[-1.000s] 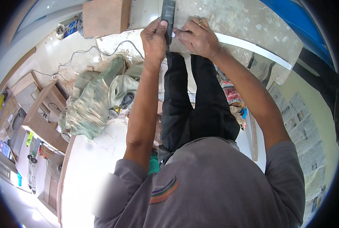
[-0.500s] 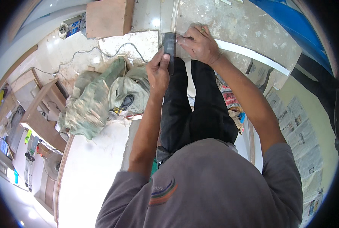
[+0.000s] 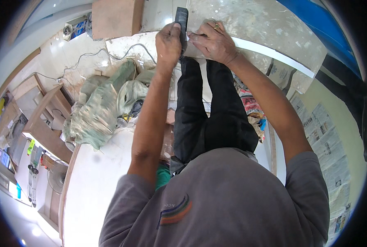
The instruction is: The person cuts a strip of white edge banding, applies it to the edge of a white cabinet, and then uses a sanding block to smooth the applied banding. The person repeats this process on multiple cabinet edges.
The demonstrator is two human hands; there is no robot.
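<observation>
Paint-spotted tabletop in head view; pale green cloth bundle off to left, wooden box beyond it, thin cable between. Left hand grasping dark block, thumb on it. Right hand pinching end of white strip, rest running rightward across tabletop. Block just beside strip's end; whether touching, can't tell from here.

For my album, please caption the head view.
Left hand grips a dark block; right hand holds a white strip.
</observation>
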